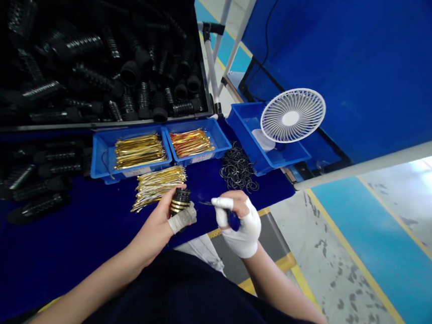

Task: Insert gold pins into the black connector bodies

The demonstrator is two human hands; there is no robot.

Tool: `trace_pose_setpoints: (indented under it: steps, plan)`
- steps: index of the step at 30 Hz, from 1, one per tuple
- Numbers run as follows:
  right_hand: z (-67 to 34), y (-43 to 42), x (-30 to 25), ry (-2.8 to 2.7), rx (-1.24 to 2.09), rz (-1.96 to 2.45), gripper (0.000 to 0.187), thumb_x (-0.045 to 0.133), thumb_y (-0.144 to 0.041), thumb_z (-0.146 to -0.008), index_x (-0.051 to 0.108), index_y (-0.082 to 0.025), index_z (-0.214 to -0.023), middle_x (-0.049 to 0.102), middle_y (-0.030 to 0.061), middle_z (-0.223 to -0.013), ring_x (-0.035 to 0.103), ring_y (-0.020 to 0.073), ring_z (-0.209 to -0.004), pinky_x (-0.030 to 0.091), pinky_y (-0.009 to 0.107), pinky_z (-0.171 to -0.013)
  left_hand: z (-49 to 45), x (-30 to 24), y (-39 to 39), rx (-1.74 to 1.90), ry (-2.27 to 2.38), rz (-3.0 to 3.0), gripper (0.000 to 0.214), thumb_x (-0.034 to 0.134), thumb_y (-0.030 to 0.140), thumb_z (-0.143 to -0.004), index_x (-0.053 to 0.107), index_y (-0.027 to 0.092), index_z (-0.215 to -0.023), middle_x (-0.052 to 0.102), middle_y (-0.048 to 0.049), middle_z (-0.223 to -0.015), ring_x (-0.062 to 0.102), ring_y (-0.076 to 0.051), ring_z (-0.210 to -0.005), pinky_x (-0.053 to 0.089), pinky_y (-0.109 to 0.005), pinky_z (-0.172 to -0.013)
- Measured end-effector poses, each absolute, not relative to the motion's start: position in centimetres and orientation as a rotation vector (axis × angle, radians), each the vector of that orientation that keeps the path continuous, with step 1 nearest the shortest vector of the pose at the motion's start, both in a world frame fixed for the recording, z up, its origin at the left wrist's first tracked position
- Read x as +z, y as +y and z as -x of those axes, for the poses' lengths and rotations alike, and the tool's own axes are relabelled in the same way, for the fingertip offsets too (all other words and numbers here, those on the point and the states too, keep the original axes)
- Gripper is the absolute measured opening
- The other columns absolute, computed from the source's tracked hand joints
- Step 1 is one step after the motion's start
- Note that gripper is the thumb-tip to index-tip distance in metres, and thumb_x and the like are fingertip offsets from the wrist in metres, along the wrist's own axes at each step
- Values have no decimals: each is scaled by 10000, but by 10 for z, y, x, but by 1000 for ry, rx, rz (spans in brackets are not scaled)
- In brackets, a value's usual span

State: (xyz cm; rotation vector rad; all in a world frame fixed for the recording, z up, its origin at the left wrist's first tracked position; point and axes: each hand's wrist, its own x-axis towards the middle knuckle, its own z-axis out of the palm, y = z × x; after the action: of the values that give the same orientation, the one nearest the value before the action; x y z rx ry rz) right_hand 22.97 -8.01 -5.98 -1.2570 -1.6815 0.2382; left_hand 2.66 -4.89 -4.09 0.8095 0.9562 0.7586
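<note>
Black ribbed plastic banded with gold makes up the short cylinder (179, 201) gripped in the left hand (153, 228), whose fingers curl around it while a finger wrapped in white tape (183, 218) presses against its near side. Just to the right, the right hand (241, 225), bound in white cloth, is closed around a slim tool (233, 221) with a dark blue handle, pinching it between thumb and fingers (the wrapping hides most of the grip). The tool's thin metal tip points left toward the cylinder, close to it but apart. Both hands hover over the near edge of a dark blue table cover (203, 186). Just beyond them lies a loose heap of gold and silver strips (157, 187), and to its right sits a tangle of black rings (238, 169). Farther on stand two blue bins side by side, the left bin (99, 152) holding gold strips and the right bin (217, 136) holding red and gold ones. A third blue bin (240, 117) sits at the right under a white fan (292, 115), and more ribbed black parts fill an open case (79, 68) at the far left.
</note>
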Motion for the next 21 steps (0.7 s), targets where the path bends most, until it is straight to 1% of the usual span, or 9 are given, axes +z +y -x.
trace_pose_setpoints:
  steps: [2,5,9,12,15,16,18,19,21]
  plan:
    - [-219,-82,-59,-1712,266,1183,386,639,-107,-863,635,-323,-1183,681,31,-924,678,193,-799,548,361,-743,-26,-43,-50,774,961,-888,710,805,307,-806,505,281,-1450,594,-82,-1286,610,-220,-1058,501,-360,-948]
    - [-209,-81,-66,-1770,306,1162,380,618,-140,-880,632,-333,-1207,689,35,-933,689,197,-811,555,368,-737,-23,-43,-52,809,955,-937,702,813,326,-795,528,274,-1434,563,-91,-1381,558,-279,-1218,477,-364,-984]
    - [-209,-80,-72,-1767,260,1174,418,633,-153,-864,622,-342,-1236,690,33,-923,691,205,-812,552,379,-729,-20,-44,-54,838,945,-923,712,836,342,-766,552,260,-1414,541,-98,-1440,558,-298,-1237,477,-358,-979]
    - [-210,-79,-71,-1785,289,1161,422,628,-146,-873,621,-344,-1246,687,30,-916,681,194,-777,545,367,-709,-19,-44,-54,844,941,-926,720,826,347,-779,540,255,-1433,566,-105,-1400,613,-266,-1111,499,-327,-916]
    - [-206,-78,-69,-1799,397,1123,393,621,-124,-886,628,-330,-1221,684,16,-915,658,163,-733,536,339,-719,-20,-43,-53,848,952,-959,652,773,382,-832,553,238,-1428,635,-105,-1238,631,-195,-858,518,-295,-793]
    - [-203,-77,-68,-1764,451,1147,383,639,-135,-883,623,-318,-1219,686,16,-935,663,165,-763,538,338,-751,-19,-43,-52,844,952,-980,621,750,396,-851,561,237,-1422,646,-100,-1191,614,-173,-780,517,-286,-740]
    - [-199,-73,-66,-1640,621,1230,430,702,-204,-865,588,-288,-1272,695,40,-1051,680,196,-922,542,360,-860,-18,-40,-51,821,922,-1027,580,706,415,-885,567,251,-1423,667,-85,-1095,573,-145,-660,500,-277,-652]
    - [-197,-71,-64,-1581,742,1258,476,727,-253,-856,569,-270,-1304,693,56,-1114,676,215,-1004,538,372,-911,-16,-38,-51,801,897,-1053,575,685,423,-899,561,257,-1435,681,-75,-1026,555,-139,-610,490,-278,-626]
    - [-193,-67,-59,-1514,985,1248,526,739,-337,-852,560,-245,-1337,691,75,-1181,670,234,-1078,529,384,-964,-13,-34,-50,756,858,-1118,592,654,434,-918,533,260,-1471,702,-67,-929,556,-149,-559,493,-297,-632]
